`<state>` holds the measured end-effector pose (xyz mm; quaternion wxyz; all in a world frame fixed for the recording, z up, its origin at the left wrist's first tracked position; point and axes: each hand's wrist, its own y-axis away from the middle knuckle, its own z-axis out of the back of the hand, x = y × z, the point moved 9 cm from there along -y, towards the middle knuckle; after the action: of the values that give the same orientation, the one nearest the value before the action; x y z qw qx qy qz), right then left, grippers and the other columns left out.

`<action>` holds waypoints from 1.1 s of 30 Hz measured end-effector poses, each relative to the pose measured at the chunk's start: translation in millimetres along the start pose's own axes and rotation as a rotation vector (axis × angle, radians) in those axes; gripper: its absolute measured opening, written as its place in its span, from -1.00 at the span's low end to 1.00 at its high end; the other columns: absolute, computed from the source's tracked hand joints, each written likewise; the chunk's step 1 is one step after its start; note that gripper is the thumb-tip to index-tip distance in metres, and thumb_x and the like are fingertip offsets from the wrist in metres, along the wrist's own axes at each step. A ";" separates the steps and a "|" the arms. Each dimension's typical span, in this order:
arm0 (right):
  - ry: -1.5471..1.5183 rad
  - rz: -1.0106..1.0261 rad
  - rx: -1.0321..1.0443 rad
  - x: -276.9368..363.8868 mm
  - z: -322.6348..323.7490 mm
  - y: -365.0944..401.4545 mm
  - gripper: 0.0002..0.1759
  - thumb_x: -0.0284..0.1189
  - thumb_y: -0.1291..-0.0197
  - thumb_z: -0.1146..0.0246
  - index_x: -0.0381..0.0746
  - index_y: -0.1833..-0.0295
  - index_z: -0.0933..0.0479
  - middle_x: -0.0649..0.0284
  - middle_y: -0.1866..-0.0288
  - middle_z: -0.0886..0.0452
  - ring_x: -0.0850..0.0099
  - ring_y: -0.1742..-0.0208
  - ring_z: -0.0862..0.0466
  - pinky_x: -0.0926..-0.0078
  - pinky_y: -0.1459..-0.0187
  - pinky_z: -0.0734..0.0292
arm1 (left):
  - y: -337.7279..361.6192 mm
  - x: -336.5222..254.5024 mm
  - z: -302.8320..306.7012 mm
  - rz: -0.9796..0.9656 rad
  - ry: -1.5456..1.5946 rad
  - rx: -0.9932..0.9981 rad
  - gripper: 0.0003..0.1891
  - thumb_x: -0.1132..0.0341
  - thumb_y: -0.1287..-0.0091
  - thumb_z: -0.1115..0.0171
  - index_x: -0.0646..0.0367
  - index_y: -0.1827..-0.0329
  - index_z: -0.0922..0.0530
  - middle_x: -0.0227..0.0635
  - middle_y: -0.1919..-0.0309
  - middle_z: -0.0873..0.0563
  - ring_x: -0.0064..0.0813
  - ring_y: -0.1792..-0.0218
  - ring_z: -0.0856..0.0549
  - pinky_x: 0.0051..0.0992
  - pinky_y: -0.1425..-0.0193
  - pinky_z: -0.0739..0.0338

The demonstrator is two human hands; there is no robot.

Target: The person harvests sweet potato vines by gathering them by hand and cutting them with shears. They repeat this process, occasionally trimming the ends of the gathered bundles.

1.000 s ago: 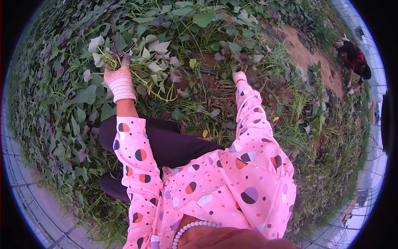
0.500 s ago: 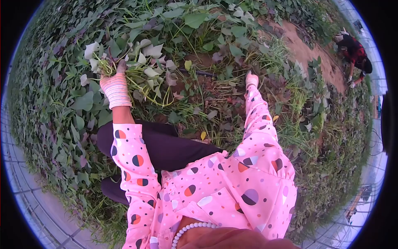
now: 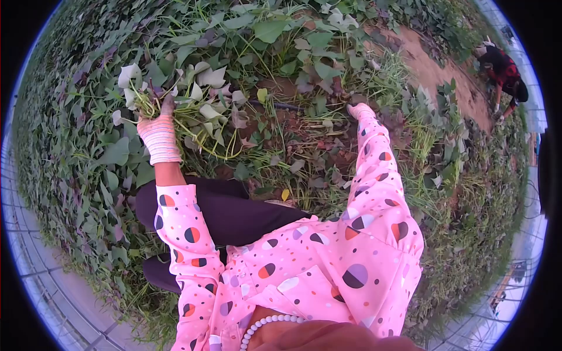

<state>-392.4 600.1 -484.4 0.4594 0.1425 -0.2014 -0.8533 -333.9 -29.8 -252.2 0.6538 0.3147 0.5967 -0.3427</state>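
Note:
My left hand (image 3: 159,136), in a striped knit glove with dark fingertips, is closed around a bunch of sweet potato vines (image 3: 205,111). Their pale leaf undersides face up, and thin green stems trail off to the right. Farther right, my right hand (image 3: 361,111), also gloved, reaches low among leaves and stems at the edge of a bare patch. Its fingers look bunched together, but what they grip is hidden. Close to it lie cut or flattened stems (image 3: 319,124) and dark reddish leaves.
Dense leafy vines (image 3: 76,140) cover the ground on the left and ahead. A strip of bare soil (image 3: 418,64) runs at the upper right. Beyond it, another person (image 3: 503,73) bends over the plants. My dark-trousered knee (image 3: 234,207) is below my left hand.
My right hand has shifted slightly right, its sleeve swinging right too. My left hand, with the vines, has dropped a little toward me.

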 end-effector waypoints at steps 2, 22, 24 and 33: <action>0.038 0.030 0.006 3.3 7.8 -5.7 -0.24 0.18 -0.16 -0.02 -0.25 -0.18 -0.52 -0.04 -0.18 -0.54 0.10 -0.19 -0.55 0.22 -0.22 -0.41 | 3.3 -2.5 -4.1 -0.029 0.033 0.018 -0.41 0.27 -0.11 -0.49 0.40 -0.14 -0.47 -0.26 0.06 -0.69 -0.53 0.18 -0.63 -0.52 -0.04 -0.51; 0.139 0.186 0.028 31.9 -4.3 -30.6 -0.36 0.14 -0.22 -0.03 -0.14 -0.15 -0.54 -0.01 -0.08 -0.60 0.10 -0.14 -0.58 0.21 -0.17 -0.44 | 18.2 -20.1 -27.2 -0.043 -0.027 0.061 -0.61 0.48 -0.14 -0.41 0.35 -0.03 -0.55 -0.32 0.14 -0.70 -0.59 0.23 -0.63 -0.56 0.03 -0.53; -0.053 0.100 -0.118 -0.2 -10.4 -37.9 -0.45 0.07 -0.24 -0.05 -0.07 -0.15 -0.54 0.10 -0.08 -0.62 0.10 -0.13 -0.58 0.23 -0.15 -0.46 | 21.4 -26.5 -26.7 -0.052 -0.063 0.051 -0.63 0.48 -0.14 -0.41 0.34 -0.02 -0.56 -0.32 0.14 -0.70 -0.60 0.23 -0.62 -0.57 0.03 -0.53; -0.964 -0.152 -0.279 -30.6 -2.6 -96.0 -0.51 -0.06 -0.18 -0.21 -0.18 -0.08 -0.58 0.13 0.06 -0.70 0.20 0.02 -0.68 0.32 -0.02 -0.50 | 30.3 -33.6 -36.4 -0.031 -0.001 0.075 -0.76 0.43 -0.19 -0.36 0.28 0.09 -0.61 -0.40 0.23 -0.69 -0.62 0.25 -0.61 -0.59 0.08 -0.51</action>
<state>-444.6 672.9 -530.4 0.2655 -0.3162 -0.2640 -0.8717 -331.3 19.7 -222.0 0.6366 0.3296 0.5879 -0.3749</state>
